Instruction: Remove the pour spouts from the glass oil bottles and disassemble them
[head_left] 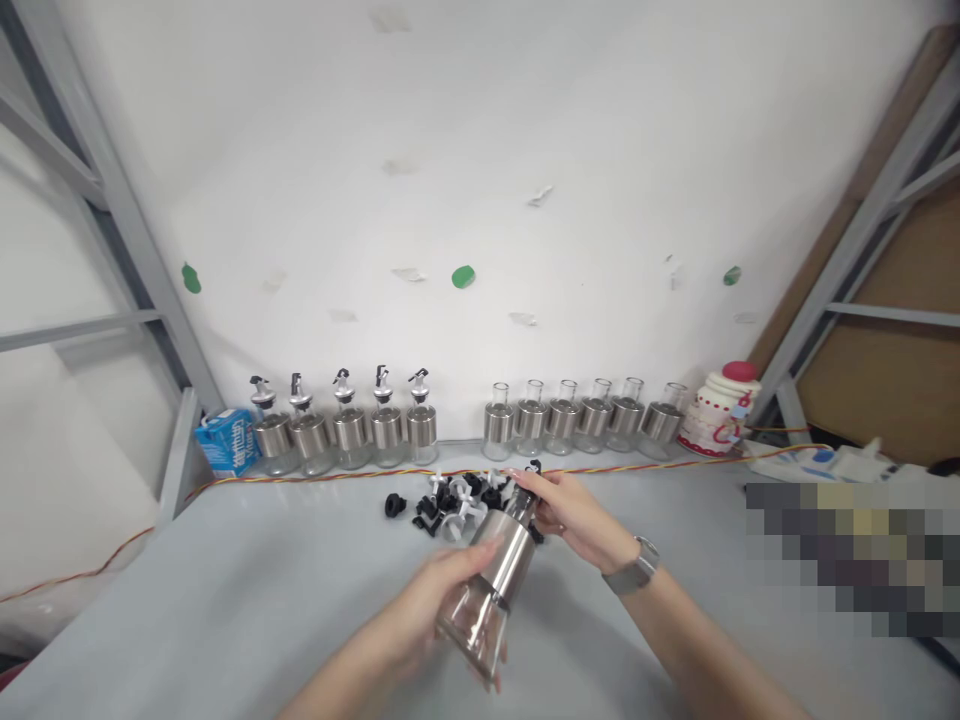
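Observation:
A glass oil bottle (pixel 504 560) with a steel band is held tilted above the table, its neck pointing up and to the right. My left hand (pixel 442 595) is wrapped round its lower body. At the neck, the fingers of my right hand (pixel 566 510) close round a pour spout (pixel 534 468), whose black tip shows above them. Whether the spout is fully seated in the neck is hidden by my fingers. Just behind the bottle lies a pile of loose black and silver spout parts (pixel 454 505), with a black stopper (pixel 394 505) at its left.
Several bottles with spouts (pixel 350 435) stand along the wall at left, and several open-necked bottles (pixel 562 425) at right. A blue carton (pixel 227 442) and a cake-shaped jar (pixel 720 410) flank the rows. A twisted wire (pixel 600 470) crosses the back; a power strip (pixel 817 462) lies far right.

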